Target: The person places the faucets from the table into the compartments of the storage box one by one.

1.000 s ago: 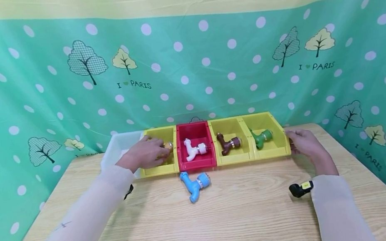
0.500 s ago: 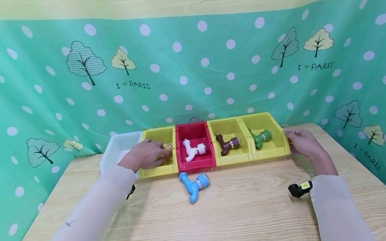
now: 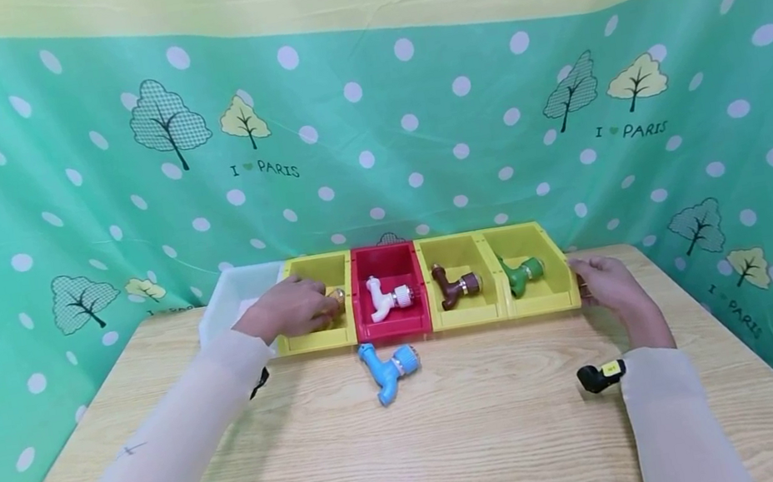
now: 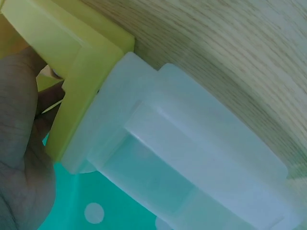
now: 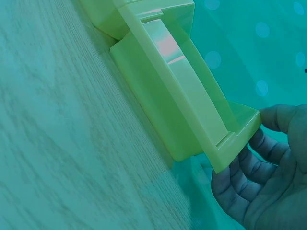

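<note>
My left hand (image 3: pixel 289 307) reaches into the left yellow bin (image 3: pixel 341 337) and holds an orange tap (image 3: pixel 338 299), mostly hidden behind the fingers. In the left wrist view, that bin's wall hides part of the fingers. At the row's far right end, my right hand (image 3: pixel 613 289) grips the outer side of the rightmost yellow bin (image 3: pixel 548 303). Its thumb and curled fingers lie along that edge in the right wrist view. A blue tap (image 3: pixel 386 371) lies on the table in front of the red bin (image 3: pixel 396 329).
A white tap (image 3: pixel 384 300) lies in the red bin, a brown tap (image 3: pixel 451 290) in the yellow bin beside it, and a green tap (image 3: pixel 520 277) in the rightmost one. A translucent white bin (image 3: pixel 219 310) ends the row at left. Behind hangs a patterned curtain (image 3: pixel 366 109).
Hardly anything differs: the head view shifts slightly. Both hands stay in place, the left at the orange tap and the right at the end bin.
</note>
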The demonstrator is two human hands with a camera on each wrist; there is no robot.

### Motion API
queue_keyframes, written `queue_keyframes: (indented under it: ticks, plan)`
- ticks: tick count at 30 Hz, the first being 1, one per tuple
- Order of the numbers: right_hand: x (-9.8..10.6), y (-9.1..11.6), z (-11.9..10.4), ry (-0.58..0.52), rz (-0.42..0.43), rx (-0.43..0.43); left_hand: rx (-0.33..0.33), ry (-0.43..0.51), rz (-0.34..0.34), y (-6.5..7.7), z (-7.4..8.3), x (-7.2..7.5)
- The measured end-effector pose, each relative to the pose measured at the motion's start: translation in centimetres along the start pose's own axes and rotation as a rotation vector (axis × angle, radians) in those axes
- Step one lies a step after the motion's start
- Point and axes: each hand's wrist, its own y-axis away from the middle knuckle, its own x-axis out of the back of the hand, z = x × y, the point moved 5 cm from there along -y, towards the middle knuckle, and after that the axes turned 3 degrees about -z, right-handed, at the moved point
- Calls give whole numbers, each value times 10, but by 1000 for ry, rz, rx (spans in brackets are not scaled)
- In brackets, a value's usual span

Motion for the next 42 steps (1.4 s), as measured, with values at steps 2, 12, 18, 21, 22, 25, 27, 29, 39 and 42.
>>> queue_keyframes:
  ticks: [2,12,18,21,22,25,27,29,39,42]
  plan:
    - [0,0,0,-1,1,2,-10,7,21,2,0,4]
    - [0,-3,1,8,-2,-14,-21,17,108,11,6,26]
    - [0,-2,1,11,-4,-7,-39,15,194,23,23,40]
    - [-1,-2,1,12,-6,-5,-69,6,231,29,34,44]
    - [-2,-1,1,12,-5,-5,-78,1,244,31,38,44]
    - [-2,0,1,13,-1,-9,-105,-8,298,36,47,45]
    - [-2,0,1,14,1,-12,-118,-6,329,38,53,45]
    - [-2,0,1,11,1,-12,-131,9,353,41,59,43]
    - [-2,-1,2,11,1,-11,-205,89,322,43,97,34]
    - [-2,-1,2,5,4,-18,-231,152,301,43,107,32]
